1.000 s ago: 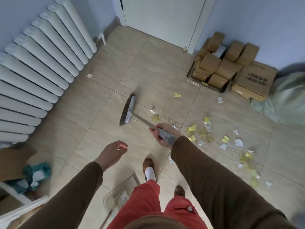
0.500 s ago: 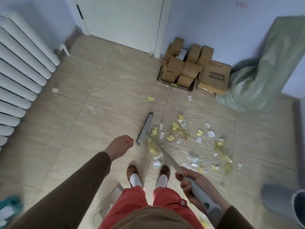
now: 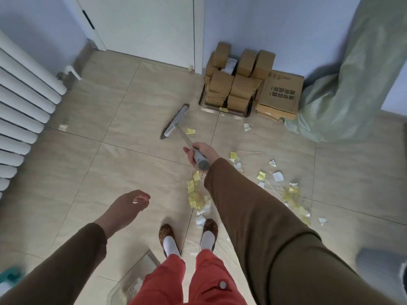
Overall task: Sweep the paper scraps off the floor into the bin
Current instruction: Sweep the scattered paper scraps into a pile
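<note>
Radiator (image 3: 24,106): along the left wall.
Left hand (image 3: 125,206): fingers loosely curled, holding nothing.
Broom head (image 3: 175,122): on the tile, beside one yellow scrap (image 3: 190,131).
Right hand (image 3: 201,154): wrapped around the grey broom handle (image 3: 199,158).
Paper scraps (image 3: 262,176): scattered right of the feet (some hidden behind the sleeve).
Cardboard boxes (image 3: 253,84): stacked at the far wall.
Green sack (image 3: 352,84): far right, leaning.
</note>
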